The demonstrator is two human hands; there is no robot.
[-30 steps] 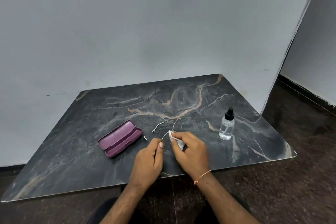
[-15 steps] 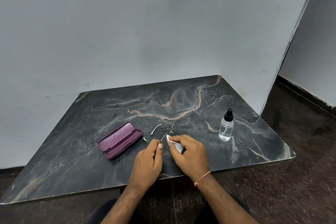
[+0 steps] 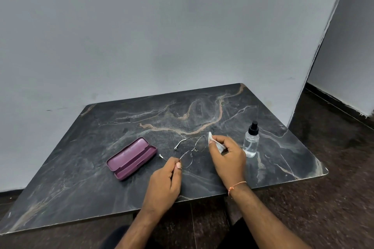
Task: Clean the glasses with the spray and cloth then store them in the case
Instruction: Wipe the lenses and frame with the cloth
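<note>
Thin metal-framed glasses [image 3: 191, 150] with their arms unfolded are held just above the dark marble table [image 3: 81, 168]. My left hand [image 3: 165, 184] pinches the rim of the near lens. My right hand [image 3: 226, 157] holds a small white cloth [image 3: 215, 141] at the outer edge of the far lens. An open purple case [image 3: 131, 157] lies to the left of the glasses. A clear spray bottle [image 3: 251, 140] with a black cap stands upright just right of my right hand.
A grey wall rises behind the table, with a wall corner at the right. Dark floor shows on the right side and below the table's front edge [image 3: 202, 198].
My right hand with the cloth has slid from the near lens out to the far lens edge. Both lenses now show. The left hand keeps its pinch.
</note>
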